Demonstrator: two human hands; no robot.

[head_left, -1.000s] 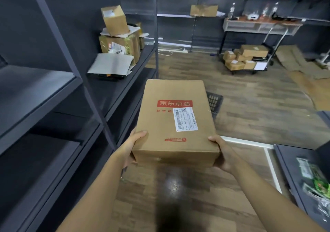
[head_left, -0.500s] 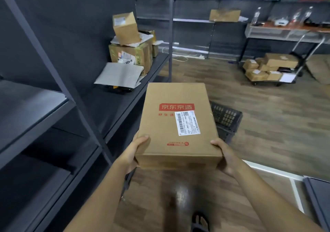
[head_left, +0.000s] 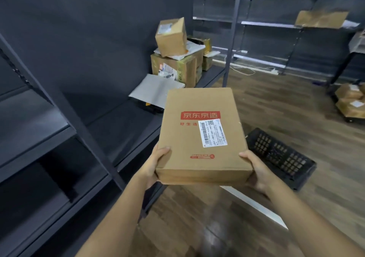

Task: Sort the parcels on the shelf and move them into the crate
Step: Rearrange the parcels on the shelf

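- Shelf (head_left: 122,130): dark metal racking down the left side, several tiers, with a slanted upright crossing in front.
- Floor (head_left: 296,108): wood planks, centre and right.
- Box (head_left: 201,138): flat brown carton with a red logo band on top. It is held about level in the air at centre, just off the shelf's front edge and above the floor.
- Crate (head_left: 280,156): black with lattice walls, on the floor to the right of the box. Its near left part is hidden behind the box.
- Pile (head_left: 173,69): brown parcels stacked at the far end of the middle tier, with one small carton tilted on top.
- Mailer (head_left: 156,92): grey and flat, lying on the same tier in front of the pile. Its near corner is hidden by the box.
- Left hand (head_left: 153,165): grips the box's near left corner, thumb on top, fingers underneath and out of sight.
- Right hand (head_left: 256,169): grips the near right corner the same way. The hands are apart, with the box clamped between them.
- Label (head_left: 212,133): white barcode sticker on the box top, right of centre and slightly askew.
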